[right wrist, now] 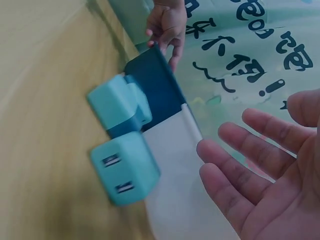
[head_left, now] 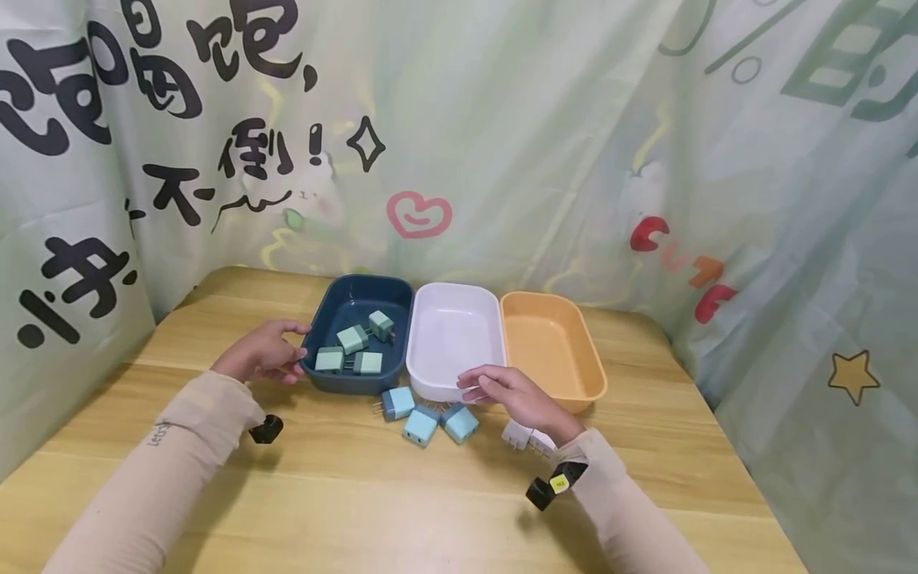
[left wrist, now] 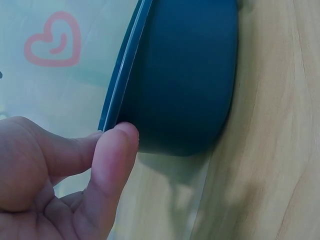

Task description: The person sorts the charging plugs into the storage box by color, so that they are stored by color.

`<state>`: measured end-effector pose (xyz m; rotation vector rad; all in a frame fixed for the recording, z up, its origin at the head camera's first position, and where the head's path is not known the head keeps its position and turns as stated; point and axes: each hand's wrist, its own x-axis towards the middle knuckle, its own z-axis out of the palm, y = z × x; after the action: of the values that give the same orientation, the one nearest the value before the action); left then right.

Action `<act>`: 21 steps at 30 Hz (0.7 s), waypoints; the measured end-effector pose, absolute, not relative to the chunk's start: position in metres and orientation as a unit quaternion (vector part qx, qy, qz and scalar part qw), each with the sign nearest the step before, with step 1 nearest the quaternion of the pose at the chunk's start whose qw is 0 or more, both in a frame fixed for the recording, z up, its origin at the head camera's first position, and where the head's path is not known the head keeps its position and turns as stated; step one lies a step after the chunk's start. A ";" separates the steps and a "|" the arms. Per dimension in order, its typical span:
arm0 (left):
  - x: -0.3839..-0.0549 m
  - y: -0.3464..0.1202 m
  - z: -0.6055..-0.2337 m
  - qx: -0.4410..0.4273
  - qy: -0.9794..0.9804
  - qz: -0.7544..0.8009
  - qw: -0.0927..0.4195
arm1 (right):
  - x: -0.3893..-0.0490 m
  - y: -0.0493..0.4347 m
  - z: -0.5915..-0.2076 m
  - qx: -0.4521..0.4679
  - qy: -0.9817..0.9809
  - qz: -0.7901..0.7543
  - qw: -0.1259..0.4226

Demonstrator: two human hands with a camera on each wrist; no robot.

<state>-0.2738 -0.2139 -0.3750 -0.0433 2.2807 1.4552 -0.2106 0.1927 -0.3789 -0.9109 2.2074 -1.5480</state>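
At the left side of a dark blue bin (head_left: 351, 385), my left hand (head_left: 271, 351) pinches the rim between thumb and finger. The left wrist view shows its fingertips (left wrist: 114, 155) against the bin's rim and outer wall. Several pale green USB chargers (head_left: 352, 340) lie in that bin. My right hand (head_left: 519, 397), fingers extended and holding nothing, hovers at the front rim of the white bin (head_left: 459, 327). In front of the bins lie 3 light blue USB chargers (head_left: 421, 426); one charger (right wrist: 125, 170) shows its two ports in the right wrist view.
An orange bin (head_left: 555, 343) stands at the right end of the row, against the white one. White chargers (head_left: 516, 434) lie partly hidden beneath my right wrist. The wooden table (head_left: 358, 502) ends at a printed curtain (head_left: 516, 159) behind and on both sides.
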 end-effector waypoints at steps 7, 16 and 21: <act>-0.275 -0.215 -0.375 -0.020 0.822 0.526 0.217 | -0.203 0.201 -0.392 -0.312 0.781 -0.521 0.144; -0.276 -0.217 -0.376 -0.021 0.822 0.525 0.220 | -0.196 0.201 -0.409 -0.317 0.850 -0.408 0.101; -0.278 -0.216 -0.376 -0.023 0.823 0.523 0.221 | -0.194 0.197 -0.418 -0.334 0.852 -0.391 0.099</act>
<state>-0.2777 -0.2162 -0.3760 -0.0645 2.2746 1.4444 -0.1937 0.1973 -0.4176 -0.9880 2.5203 -1.1575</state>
